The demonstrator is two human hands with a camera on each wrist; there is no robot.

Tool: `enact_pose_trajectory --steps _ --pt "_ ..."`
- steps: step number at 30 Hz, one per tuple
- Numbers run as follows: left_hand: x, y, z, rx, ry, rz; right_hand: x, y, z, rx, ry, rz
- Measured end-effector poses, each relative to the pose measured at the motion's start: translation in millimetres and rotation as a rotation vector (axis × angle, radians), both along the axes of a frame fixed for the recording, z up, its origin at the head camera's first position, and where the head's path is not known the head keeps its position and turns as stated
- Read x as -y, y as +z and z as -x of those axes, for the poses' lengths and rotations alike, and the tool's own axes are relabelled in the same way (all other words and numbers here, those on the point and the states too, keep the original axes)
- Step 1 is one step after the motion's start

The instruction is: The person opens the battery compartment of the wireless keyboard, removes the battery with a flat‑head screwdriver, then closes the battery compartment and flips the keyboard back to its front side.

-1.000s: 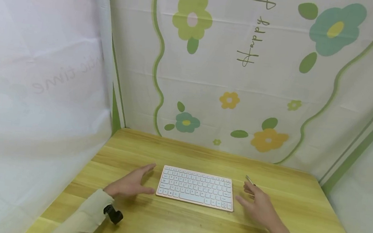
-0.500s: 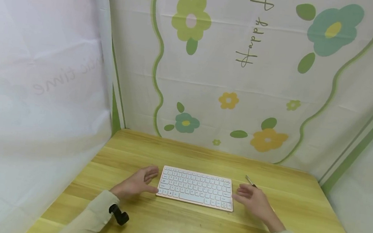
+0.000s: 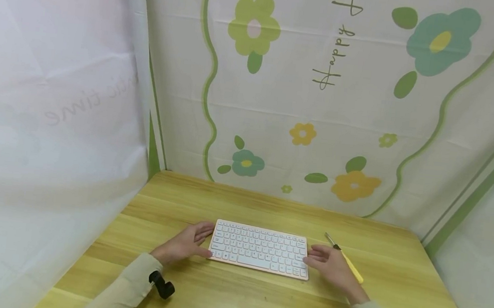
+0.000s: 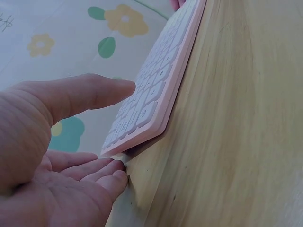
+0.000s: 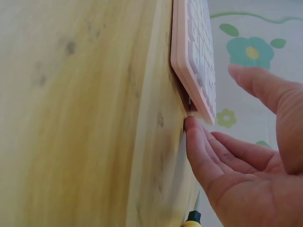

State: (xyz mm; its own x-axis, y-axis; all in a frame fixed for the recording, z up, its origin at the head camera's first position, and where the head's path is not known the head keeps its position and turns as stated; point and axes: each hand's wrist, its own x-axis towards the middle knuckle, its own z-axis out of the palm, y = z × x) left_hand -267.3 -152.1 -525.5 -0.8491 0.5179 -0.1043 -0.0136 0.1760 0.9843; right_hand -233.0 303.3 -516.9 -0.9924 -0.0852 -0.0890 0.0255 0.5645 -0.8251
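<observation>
A white keyboard (image 3: 259, 248) with a pink rim lies flat on the wooden table. At its left end is my left hand (image 3: 185, 243), thumb held over the corner keys and fingers low beside the edge. In the left wrist view that thumb (image 4: 109, 92) appears just above or at the keys; contact cannot be told. My right hand (image 3: 334, 268) is at the other end, its thumb raised above the keys. The right wrist view has its fingertips (image 5: 190, 124) down at the table by the keyboard's underside. Neither hand grips the keyboard.
A screwdriver (image 3: 354, 270) with a yellow handle lies on the table just behind and right of my right hand. White cloth printed with flowers (image 3: 246, 161) hangs along the table's (image 3: 231, 303) back edge, with more cloth at both sides.
Both hands have moved inward to the keyboard's ends, the left one rightward and the right one leftward. The screwdriver's yellow handle has come into sight. The keyboard has stayed in place.
</observation>
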Motion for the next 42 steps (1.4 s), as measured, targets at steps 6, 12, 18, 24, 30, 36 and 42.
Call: enact_pose_trajectory --steps 6,12,18,24,30,36,42 --pt "-2.7 0.5 -1.5 -0.028 -0.008 0.007 5 -1.4 5.6 0.011 -0.032 -0.023" --pt "-4.9 -1.0 -1.2 -0.027 -0.002 -0.001 11 1.2 6.8 0.014 -0.033 -0.043" --pt "-3.0 -5.7 1.3 -0.098 -0.057 0.044 14 2.4 6.5 0.014 -0.041 -0.039" --pt "-3.9 -5.7 8.2 -0.173 -0.095 0.171 14 1.6 6.8 0.009 -0.040 -0.046" --pt "-4.9 -2.7 18.4 -0.228 -0.120 0.280 13 1.4 6.9 0.004 -0.036 -0.051" --pt "-6.5 -3.8 24.8 -0.313 -0.109 0.365 13 -0.5 7.2 0.005 -0.048 -0.044" --pt "-5.9 -0.5 24.6 -0.374 -0.095 0.348 12 1.7 4.9 0.001 -0.035 -0.038"
